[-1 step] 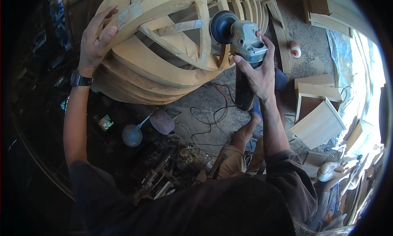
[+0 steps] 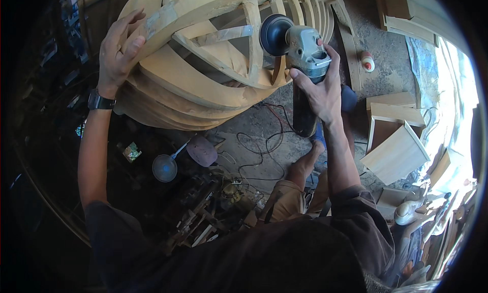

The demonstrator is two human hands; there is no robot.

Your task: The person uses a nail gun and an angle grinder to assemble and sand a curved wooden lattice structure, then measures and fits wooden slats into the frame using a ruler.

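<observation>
My right hand (image 2: 325,92) is wrapped round the body of a grey angle grinder (image 2: 306,51). Its round black disc pad (image 2: 275,34) faces left, over a gap between the struts of a large curved wooden frame (image 2: 190,84). Whether the pad touches the wood I cannot tell. Against the left end of that frame lies my left hand (image 2: 116,54), fingers stretched along the edge and thumb apart on the near side. A dark watch (image 2: 100,99) is on my left wrist. The frame is pale, with curved ribs and crossing slats; its top runs out of view.
Black cables (image 2: 262,153) loop over the floor below the frame. A round-headed fan-like object (image 2: 164,168) and a mauve rounded object (image 2: 202,151) stand at the left. Wooden boxes (image 2: 395,148) and a white bottle (image 2: 367,64) are to the right. Scrap wood (image 2: 206,227) lies nearby.
The grinder's disc pad has shifted very slightly left. My left hand has moved a touch along the frame's edge; both hands otherwise keep their places.
</observation>
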